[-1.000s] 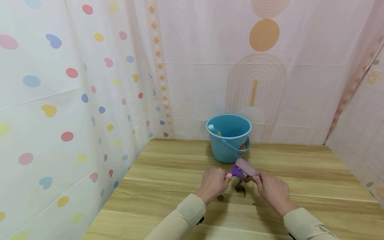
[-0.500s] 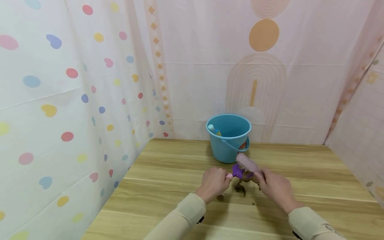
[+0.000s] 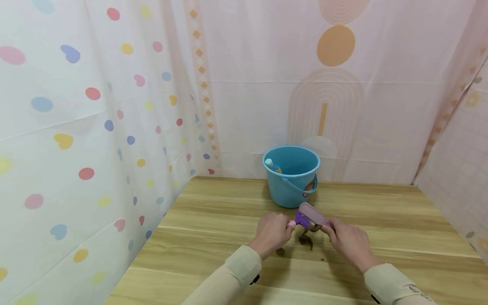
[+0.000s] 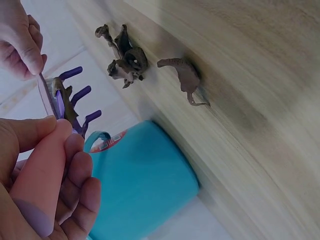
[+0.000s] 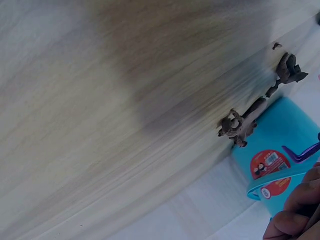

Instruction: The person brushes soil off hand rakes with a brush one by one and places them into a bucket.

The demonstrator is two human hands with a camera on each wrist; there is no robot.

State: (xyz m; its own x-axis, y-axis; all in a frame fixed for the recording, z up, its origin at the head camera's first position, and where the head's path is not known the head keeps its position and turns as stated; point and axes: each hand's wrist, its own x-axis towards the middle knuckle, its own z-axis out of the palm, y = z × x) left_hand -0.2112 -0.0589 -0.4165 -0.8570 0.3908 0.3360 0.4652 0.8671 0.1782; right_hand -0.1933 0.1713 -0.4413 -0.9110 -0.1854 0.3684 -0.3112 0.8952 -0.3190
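Observation:
My left hand (image 3: 271, 233) grips the pink handle (image 4: 42, 175) of a small purple toy rake (image 3: 301, 219), its tines pointing right. Brown matter sits among the tines (image 4: 81, 95) in the left wrist view. My right hand (image 3: 351, 243) holds a pink brush (image 3: 313, 214) by its handle, the head lying against the rake. Its bristles are mostly hidden. Below them on the table lie dark brown curled scraps (image 3: 305, 241), like dried leaves or mud. Another brown piece (image 4: 183, 77) is apart from the clump. The right wrist view catches only some fingers (image 5: 302, 197).
Just behind the hands stands a blue bucket (image 3: 284, 190) with its handle hanging down. Inside are a light-blue-ended item (image 3: 268, 162) and a blue-and-yellow one (image 3: 277, 169). The wooden table (image 3: 389, 207) ends at a patterned curtain (image 3: 244, 114).
My right hand lifts the brush up and to the right off the rake, then brings it back down against it. My left hand keeps the rake almost still; the scraps look unchanged.

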